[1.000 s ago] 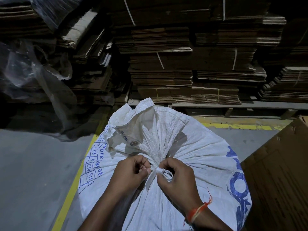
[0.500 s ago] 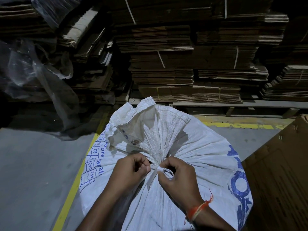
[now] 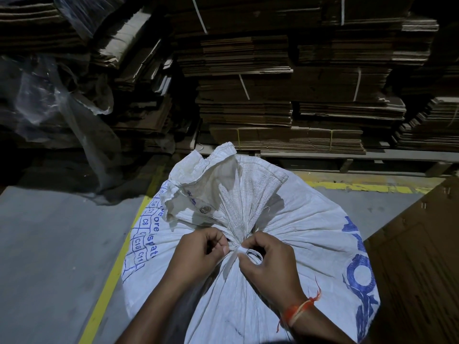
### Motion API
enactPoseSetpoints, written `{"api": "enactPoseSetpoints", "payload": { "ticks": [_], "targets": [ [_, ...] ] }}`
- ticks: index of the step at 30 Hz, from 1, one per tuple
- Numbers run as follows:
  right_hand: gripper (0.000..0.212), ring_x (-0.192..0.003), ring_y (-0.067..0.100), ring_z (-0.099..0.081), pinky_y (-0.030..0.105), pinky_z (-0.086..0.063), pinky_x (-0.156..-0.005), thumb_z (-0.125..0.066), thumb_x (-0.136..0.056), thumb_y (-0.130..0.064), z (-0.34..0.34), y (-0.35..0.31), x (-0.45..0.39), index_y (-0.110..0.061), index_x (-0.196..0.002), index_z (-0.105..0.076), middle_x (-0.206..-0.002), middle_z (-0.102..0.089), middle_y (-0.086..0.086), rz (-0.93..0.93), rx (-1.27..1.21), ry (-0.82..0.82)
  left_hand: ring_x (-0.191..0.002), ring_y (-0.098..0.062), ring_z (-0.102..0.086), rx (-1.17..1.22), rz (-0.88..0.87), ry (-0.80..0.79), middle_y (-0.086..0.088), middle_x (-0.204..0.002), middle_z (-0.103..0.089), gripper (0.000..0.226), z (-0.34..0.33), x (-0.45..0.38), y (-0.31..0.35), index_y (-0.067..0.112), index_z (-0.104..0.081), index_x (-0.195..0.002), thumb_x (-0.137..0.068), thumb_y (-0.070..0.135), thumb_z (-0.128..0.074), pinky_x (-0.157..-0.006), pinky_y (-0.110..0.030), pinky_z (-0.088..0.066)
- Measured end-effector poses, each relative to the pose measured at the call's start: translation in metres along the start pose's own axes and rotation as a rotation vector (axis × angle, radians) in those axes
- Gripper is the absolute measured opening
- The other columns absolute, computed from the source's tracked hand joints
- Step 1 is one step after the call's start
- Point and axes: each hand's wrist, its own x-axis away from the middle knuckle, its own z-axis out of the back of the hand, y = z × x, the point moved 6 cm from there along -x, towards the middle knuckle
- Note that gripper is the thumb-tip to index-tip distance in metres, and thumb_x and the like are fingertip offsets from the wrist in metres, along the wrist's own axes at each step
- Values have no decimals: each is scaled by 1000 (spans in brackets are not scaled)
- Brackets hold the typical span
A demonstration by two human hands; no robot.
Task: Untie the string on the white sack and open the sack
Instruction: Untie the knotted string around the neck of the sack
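Over the last second little shifts at the neck of the sack: both hands stay bunched at the knot, and the loop of string beside the right fingers, flat and small a second ago, now stands a little rounder and more open. Judging by that, the knot is being worked loose but has not let go; the neck remains cinched, so the untying is under way and the opening has not begun.

Nearest, the left hand has its fingers curled, thumb and forefinger pinching the string just left of the knot. The right hand, an orange thread at its wrist, pinches the same string on the other side, with the small white loop showing by its fingers. A loose flat tail of the string hangs toward the near side between the two hands. Each grip is therefore clamped on the string.

The white sack stands on the grey floor directly below the camera, straddling a yellow floor line. It is woven, full and rounded, with creases running into the tied neck. Blue print marks its left and right flanks. Beyond the knot the gathered top flares out crumpled, with a metal eyelet on it.

Far behind rise stacks of flattened cardboard.
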Motion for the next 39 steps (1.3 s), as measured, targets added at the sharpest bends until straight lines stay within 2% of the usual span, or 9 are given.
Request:
{"api": "enactPoseSetpoints", "payload": {
  "ticks": [3, 9, 13, 16, 20, 22, 25, 30, 39],
  "targets": [
    [14, -80, 6, -71, 15, -52, -69, -81, -75, -16, 0, 1, 0, -26, -78, -71, -77, -73, -14, -5, 2, -2, -60, 1, -61, 0, 6, 0, 13, -66, -70, 15, -1, 0, -1, 22, -73, -76, -89, 14, -75, -60, -19, -48],
    [14, -79, 7, -71, 19, -54, -69, -81, -76, -16, 1, 0, 1, -26, -78, -71, -77, -73, -14, 1, 8, -1, -58, 1, -61, 8, 5, -3, 13, -65, -70, 14, -2, -1, -2, 22, -73, -77, -89, 16, -75, -60, -22, -49],
    [14, -79, 7, -71, 25, -57, -71, -81, -75, -16, 0, 0, 1, -26, -78, -71, -78, -73, -13, -10, -3, -4, -59, 1, -61, 8, -3, -1, 13, -65, -70, 13, -2, -1, -2, 23, -74, -78, -89, 17, -76, -60, -18, -47],
    [13, -80, 8, -71, 27, -58, -71, -80, -75, -18, 1, 0, 1, -26, -79, -71, -78, -74, -13, -15, -1, -8, -62, 1, -61, 24, 0, -4, 12, -69, -72, 12, -2, -1, -4, 24, -75, -79, -89, 17, -77, -61, -17, -47],
    [13, -81, 7, -72, 24, -57, -71, -81, -76, -17, 1, 0, 2, -25, -79, -72, -78, -74, -14, -12, -6, -3, -67, 0, -63, 71, 14, 6, 5, -78, -76, 10, 7, -1, -9, 25, -75, -83, -86, 17, -81, -65, -19, -50],
    [13, -80, 7, -72, 20, -55, -70, -81, -76, -17, 2, 0, 1, -25, -78, -71, -77, -74, -14, -8, -4, 0, -67, -4, -64, 52, 4, 9, 4, -78, -76, 11, 8, 0, -10, 24, -75, -82, -87, 17, -81, -66, -22, -50],
    [13, -78, 7, -71, 19, -54, -70, -81, -75, -16, 1, 0, 0, -24, -77, -71, -76, -73, -13, -11, -6, -2, -74, -18, -70, 15, -11, 6, 4, -77, -77, 11, 4, -1, -7, 24, -75, -80, -88, 18, -78, -69, -30, -54],
    [13, -78, 7, -70, 17, -52, -68, -80, -75, -16, 1, 0, 1, -24, -77, -71, -76, -73, -13, -16, 1, -6, -66, -2, -63, 17, -22, -2, 3, -76, -76, 9, 1, -2, -7, 23, -74, -79, -87, 19, -75, -66, -27, -50],
    [13, -79, 8, -71, 29, -58, -72, -80, -75, -16, 0, 0, 1, -25, -78, -71, -77, -74, -12, -10, 1, -12, -61, 1, -58, 34, -10, -1, 12, -67, -70, 15, -3, -2, -7, 23, -73, -76, -88, 15, -75, -62, -20, -47]
  ]
}}
